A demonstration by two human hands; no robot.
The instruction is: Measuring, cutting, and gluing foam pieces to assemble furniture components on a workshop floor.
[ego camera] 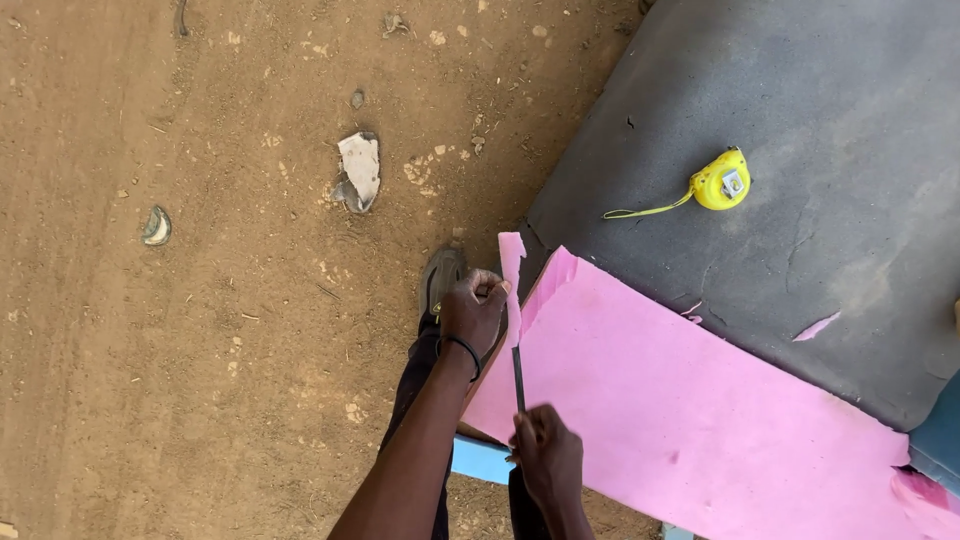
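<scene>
Pink foam sheet [690, 410], broad and flat, laid over edge of grey worn mat [800, 130], near end overhanging bare brown dirt ground [150, 350]. Narrow pink strip [511, 262] partly severed along left margin, gripped in closed left hand [473, 310] and drawn up and away, apparently to keep the cut open and taut. Thin dark blade [518, 378] pinched in closed right hand [545, 455], tip set in the slit between strip and sheet. Yellow tape measure [720, 183] resting well apart on mat, short length of tape extended. Dark shoe [440, 275] planted beneath left hand.
</scene>
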